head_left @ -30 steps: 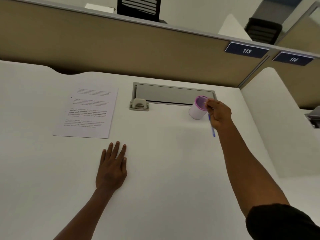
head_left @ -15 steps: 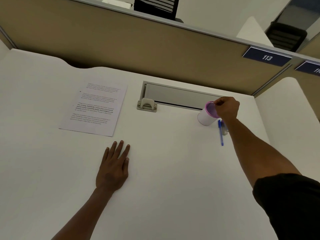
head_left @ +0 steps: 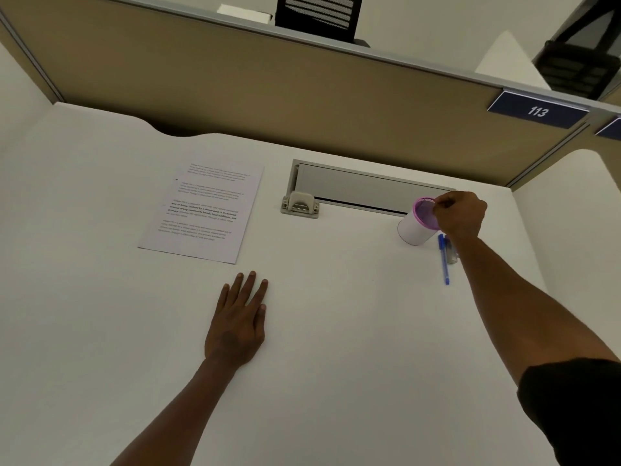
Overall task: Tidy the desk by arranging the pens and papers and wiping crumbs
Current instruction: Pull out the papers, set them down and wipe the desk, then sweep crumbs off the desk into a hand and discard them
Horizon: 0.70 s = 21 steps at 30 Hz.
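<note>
- My right hand (head_left: 458,215) had dropped the blue pen (head_left: 443,258) on the desk (head_left: 336,331) and was pinching the tilted cup (head_left: 416,225) rim.
- Left hand (head_left: 237,322) stayed flat and empty, near the paper (head_left: 201,213).

I read "113" in white on the dark blue plate (head_left: 537,111) fixed to the top rail of the tan partition (head_left: 268,95) ahead of me. A second blue plate (head_left: 610,129) beside it is cut off at the edge, unreadable. The sheet of paper (head_left: 201,213) on my desk carries printed paragraphs, some bold, too small to make out.
</note>
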Each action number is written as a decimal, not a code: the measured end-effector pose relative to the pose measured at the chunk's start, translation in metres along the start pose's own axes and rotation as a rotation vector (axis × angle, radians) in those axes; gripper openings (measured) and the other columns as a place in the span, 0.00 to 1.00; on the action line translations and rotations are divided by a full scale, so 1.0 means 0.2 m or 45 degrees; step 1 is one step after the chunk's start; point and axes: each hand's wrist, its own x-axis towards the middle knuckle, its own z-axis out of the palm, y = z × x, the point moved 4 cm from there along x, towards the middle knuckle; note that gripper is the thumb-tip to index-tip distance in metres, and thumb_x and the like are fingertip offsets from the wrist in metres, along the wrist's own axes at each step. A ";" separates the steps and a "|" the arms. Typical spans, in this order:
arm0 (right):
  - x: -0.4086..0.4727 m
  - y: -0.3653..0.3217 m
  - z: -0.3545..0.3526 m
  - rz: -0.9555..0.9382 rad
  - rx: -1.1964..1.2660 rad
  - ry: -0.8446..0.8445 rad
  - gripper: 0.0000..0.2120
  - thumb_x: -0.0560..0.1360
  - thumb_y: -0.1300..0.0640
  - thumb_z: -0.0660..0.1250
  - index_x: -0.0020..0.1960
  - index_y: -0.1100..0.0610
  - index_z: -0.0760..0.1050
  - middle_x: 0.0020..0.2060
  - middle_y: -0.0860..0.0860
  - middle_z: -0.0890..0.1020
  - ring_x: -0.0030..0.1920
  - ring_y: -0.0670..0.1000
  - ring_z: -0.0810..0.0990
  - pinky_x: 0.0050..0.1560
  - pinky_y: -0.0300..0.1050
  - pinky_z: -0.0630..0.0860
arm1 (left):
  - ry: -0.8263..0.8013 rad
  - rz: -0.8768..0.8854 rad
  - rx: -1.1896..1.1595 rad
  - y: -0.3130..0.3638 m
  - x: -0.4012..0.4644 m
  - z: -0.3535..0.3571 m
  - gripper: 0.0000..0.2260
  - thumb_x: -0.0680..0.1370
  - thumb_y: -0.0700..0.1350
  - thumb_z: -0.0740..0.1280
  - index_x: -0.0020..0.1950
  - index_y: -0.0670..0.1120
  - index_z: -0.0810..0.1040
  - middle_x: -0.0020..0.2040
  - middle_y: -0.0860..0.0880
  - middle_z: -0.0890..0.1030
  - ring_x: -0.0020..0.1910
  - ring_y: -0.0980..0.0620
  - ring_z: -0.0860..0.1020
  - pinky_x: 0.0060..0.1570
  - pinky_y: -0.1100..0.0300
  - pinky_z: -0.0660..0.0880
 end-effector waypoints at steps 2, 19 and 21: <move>-0.02 -0.01 -0.01 -0.040 -0.021 0.009 0.11 0.75 0.56 0.67 0.50 0.62 0.84 0.44 0.59 0.85 0.46 0.61 0.83 0.51 0.46 0.75 | 0.001 0.002 -0.003 0.00 0.00 0.00 0.23 0.83 0.51 0.51 0.79 0.52 0.59 0.81 0.51 0.56 0.80 0.51 0.49 0.78 0.48 0.52; -1.37 -0.26 0.53 -0.587 -0.052 -0.660 0.38 0.79 0.36 0.44 0.78 0.60 0.40 0.78 0.55 0.42 0.78 0.50 0.37 0.77 0.50 0.42 | 0.176 -0.163 -0.301 -0.08 -0.20 -0.11 0.20 0.83 0.48 0.54 0.75 0.49 0.68 0.76 0.51 0.68 0.77 0.55 0.61 0.77 0.54 0.57; -1.60 -0.41 0.49 -0.809 -0.018 -0.742 0.38 0.80 0.36 0.44 0.78 0.59 0.38 0.78 0.53 0.40 0.77 0.49 0.36 0.77 0.48 0.41 | 0.124 -0.123 -0.259 -0.11 -0.28 -0.08 0.21 0.83 0.50 0.52 0.77 0.50 0.65 0.78 0.51 0.64 0.78 0.56 0.58 0.78 0.54 0.55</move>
